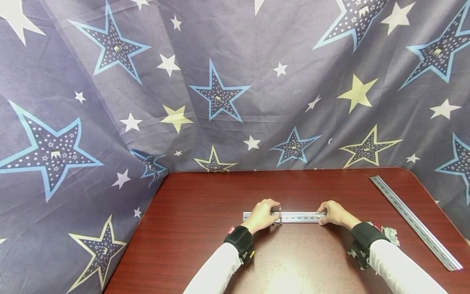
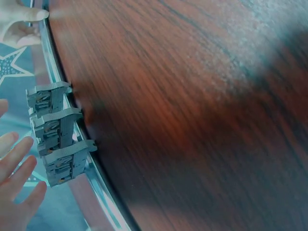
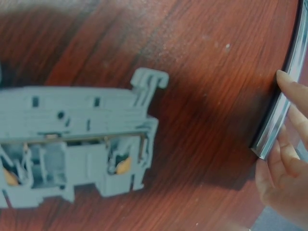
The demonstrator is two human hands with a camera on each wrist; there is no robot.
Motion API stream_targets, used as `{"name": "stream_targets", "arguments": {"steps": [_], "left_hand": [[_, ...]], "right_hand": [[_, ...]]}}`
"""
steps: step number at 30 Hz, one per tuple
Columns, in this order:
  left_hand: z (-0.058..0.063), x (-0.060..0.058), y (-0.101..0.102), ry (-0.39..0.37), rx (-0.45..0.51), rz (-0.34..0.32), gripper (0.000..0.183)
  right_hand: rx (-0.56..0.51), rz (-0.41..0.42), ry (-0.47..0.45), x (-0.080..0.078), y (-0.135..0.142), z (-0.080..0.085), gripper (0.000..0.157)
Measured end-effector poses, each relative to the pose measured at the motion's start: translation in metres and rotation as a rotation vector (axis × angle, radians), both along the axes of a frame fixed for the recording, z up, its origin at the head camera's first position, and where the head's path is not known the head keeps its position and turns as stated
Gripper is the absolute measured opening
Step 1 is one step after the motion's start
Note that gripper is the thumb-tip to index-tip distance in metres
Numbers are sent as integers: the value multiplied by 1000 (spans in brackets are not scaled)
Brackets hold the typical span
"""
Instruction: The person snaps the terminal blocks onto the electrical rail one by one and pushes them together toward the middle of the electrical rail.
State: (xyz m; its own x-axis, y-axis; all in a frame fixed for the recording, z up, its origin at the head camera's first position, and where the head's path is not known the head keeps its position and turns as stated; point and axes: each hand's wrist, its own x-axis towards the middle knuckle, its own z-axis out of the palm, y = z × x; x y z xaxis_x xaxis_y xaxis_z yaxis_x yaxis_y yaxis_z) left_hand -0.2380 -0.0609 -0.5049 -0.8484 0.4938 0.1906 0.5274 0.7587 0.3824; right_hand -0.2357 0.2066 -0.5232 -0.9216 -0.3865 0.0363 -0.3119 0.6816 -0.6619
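Observation:
A slotted metal DIN rail [image 1: 301, 217] lies across the table in front of me. Several grey terminal blocks [image 2: 60, 137] sit on it, a row of three showing in the left wrist view. My left hand [image 1: 261, 214] is over the left part of the rail, beside these blocks. Its fingers [image 2: 17, 168] are spread and stand apart from the blocks in the left wrist view. At the rail's right end, my right hand [image 1: 333, 214] pinches the rail between thumb and fingers, as the right wrist view also shows.
Near my right wrist, a grey terminal block [image 3: 77, 120] is on the table, with other grey pieces [image 1: 391, 235] partly hidden by the wrist strap. A longer slotted rail [image 1: 415, 222] lies slantwise along the right side. A star-patterned cloth [image 1: 235, 53] hangs behind the reddish-brown table [image 1: 205, 192].

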Motion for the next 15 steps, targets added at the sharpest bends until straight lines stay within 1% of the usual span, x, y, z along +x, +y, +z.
{"name": "stream_targets", "arguments": {"steps": [8,15], "left_hand": [[-1,2,3,-7,-44,-18,44],[-4,0,5,1,-86,-37,51]], "right_hand": [[-9,-7,-13,1,0,1,30],[-22,0,-6,1,0,2,29]]}}
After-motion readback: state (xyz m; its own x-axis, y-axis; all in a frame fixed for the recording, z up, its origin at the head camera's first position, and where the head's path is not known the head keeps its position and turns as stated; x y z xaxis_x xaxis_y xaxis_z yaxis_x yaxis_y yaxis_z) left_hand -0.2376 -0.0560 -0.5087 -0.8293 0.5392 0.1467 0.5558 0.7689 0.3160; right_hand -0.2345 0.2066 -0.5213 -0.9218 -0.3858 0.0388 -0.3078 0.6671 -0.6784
